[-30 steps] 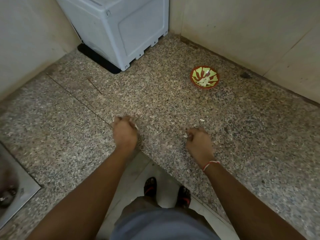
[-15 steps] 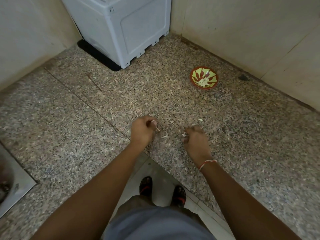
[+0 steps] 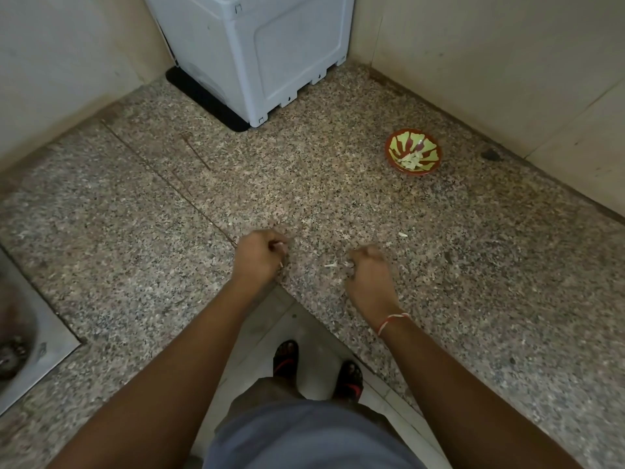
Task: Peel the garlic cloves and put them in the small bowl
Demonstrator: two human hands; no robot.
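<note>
The small red and green bowl (image 3: 406, 171) stands on the granite counter (image 3: 338, 184) at the back right, with peeled garlic pieces (image 3: 411, 160) inside. My left hand (image 3: 258, 257) is curled into a fist near the counter's front edge, and it grips garlic (image 3: 280, 246) whose pale ends stick out. A short way to its right, my right hand (image 3: 368, 270) is curled too and pinches a small white garlic piece (image 3: 348, 264) at its fingertips. A loose strip of peel (image 3: 330, 265) lies between the hands, and another scrap (image 3: 402, 234) lies beyond the right hand.
A white appliance (image 3: 270, 45) on a black mat (image 3: 203, 99) fills the back corner. A steel sink (image 3: 33, 333) is set into the counter at far left. Tiled walls close in the back and right. The counter's inner corner (image 3: 282, 289) is just below my hands.
My left hand has moved right, from well left of the seam to close beside my right hand, still clenched. The right hand has stayed in place.
</note>
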